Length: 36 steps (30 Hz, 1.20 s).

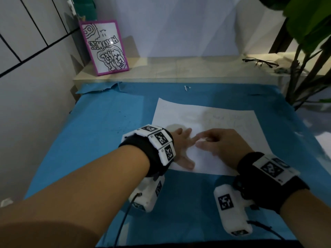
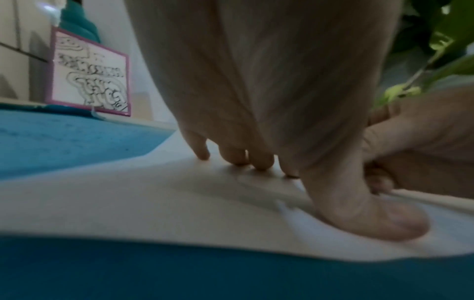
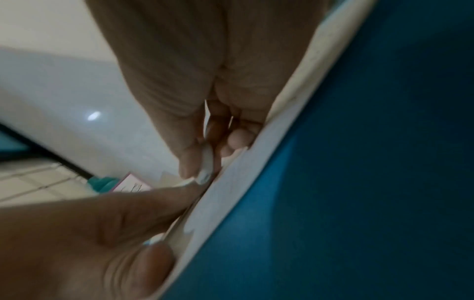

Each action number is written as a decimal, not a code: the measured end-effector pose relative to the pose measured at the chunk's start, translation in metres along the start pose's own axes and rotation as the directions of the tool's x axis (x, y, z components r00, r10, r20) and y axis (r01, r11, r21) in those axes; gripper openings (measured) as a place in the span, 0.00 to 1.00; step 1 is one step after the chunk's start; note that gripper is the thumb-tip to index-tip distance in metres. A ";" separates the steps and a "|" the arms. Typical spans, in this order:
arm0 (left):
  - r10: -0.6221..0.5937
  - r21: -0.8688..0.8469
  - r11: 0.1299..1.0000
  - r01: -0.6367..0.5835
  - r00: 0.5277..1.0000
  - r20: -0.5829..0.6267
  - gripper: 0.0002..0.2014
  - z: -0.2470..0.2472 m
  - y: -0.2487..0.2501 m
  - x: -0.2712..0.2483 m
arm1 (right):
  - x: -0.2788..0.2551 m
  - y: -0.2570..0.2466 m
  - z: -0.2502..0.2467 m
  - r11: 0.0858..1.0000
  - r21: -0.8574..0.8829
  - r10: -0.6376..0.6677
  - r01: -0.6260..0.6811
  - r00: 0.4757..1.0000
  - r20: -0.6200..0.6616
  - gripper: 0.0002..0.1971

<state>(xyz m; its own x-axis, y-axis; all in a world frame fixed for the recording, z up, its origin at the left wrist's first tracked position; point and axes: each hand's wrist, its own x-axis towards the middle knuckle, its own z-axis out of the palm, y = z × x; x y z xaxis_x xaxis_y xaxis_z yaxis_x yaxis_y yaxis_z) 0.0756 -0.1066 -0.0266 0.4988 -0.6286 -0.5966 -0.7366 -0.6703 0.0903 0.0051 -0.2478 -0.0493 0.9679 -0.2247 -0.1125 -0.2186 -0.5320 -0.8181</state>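
Note:
A white sheet of paper [image 1: 215, 115] with faint pencil marks lies on the blue table cover [image 1: 100, 140]. My left hand [image 1: 186, 147] lies flat on the sheet's near left part, fingers [image 2: 256, 158] spread and thumb [image 2: 372, 219] pressing the paper [image 2: 128, 199] down. Just right of it, my right hand [image 1: 199, 140] rests on the sheet with fingers curled. In the right wrist view its thumb and fingers pinch a small white object [image 3: 207, 162], perhaps an eraser, held against the paper [image 3: 243, 178]. The two hands nearly touch.
A purple-framed black-and-white drawing [image 1: 104, 47] leans on the pale ledge at the back left. Black glasses [image 1: 259, 62] lie on the ledge at the right, beside a leafy plant [image 1: 308, 42]. A white wall borders the table's left side.

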 end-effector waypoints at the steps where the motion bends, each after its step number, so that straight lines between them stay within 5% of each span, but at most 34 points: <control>1: 0.000 -0.015 1.000 0.000 1.000 0.005 0.47 0.002 -0.002 0.002 | -0.001 -0.004 0.000 0.995 -0.094 -0.027 0.033 0.998 0.063 0.03; 4: 0.008 -0.024 1.000 -0.008 1.000 0.006 0.46 0.003 -0.005 0.004 | 0.004 -0.014 -0.003 0.988 -0.152 0.008 0.028 0.973 0.231 0.07; 15: 0.029 -0.019 0.999 -0.029 0.999 -0.016 0.47 0.004 -0.006 0.006 | 0.010 -0.016 -0.006 0.981 -0.190 -0.008 0.040 0.986 0.167 0.08; 26: 0.019 0.017 1.000 -0.019 1.000 -0.015 0.48 0.003 -0.005 0.003 | 0.005 -0.019 -0.007 0.967 -0.256 0.058 0.011 0.963 0.261 0.06; 30: 0.021 0.012 1.000 -0.021 1.000 -0.010 0.48 0.002 -0.004 0.004 | 0.007 -0.016 -0.008 0.975 -0.224 0.027 0.004 0.991 0.133 0.05; 33: 0.011 0.020 1.000 -0.011 1.000 0.001 0.48 0.001 -0.004 0.003 | 0.001 -0.016 -0.006 0.977 -0.213 0.059 -0.011 0.973 0.221 0.06; 36: 0.012 0.009 1.000 -0.012 1.000 0.011 0.48 0.001 -0.002 0.001 | 0.001 -0.005 -0.013 0.994 0.002 0.108 -0.109 0.986 0.127 0.05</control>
<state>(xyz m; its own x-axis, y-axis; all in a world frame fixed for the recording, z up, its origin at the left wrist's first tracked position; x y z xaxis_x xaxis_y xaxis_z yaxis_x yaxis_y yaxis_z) 0.0772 -0.1050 -0.0282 0.4850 -0.6321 -0.6044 -0.7467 -0.6590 0.0900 0.0052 -0.2561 -0.0378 0.9466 -0.1752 -0.2708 -0.3225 -0.5029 -0.8019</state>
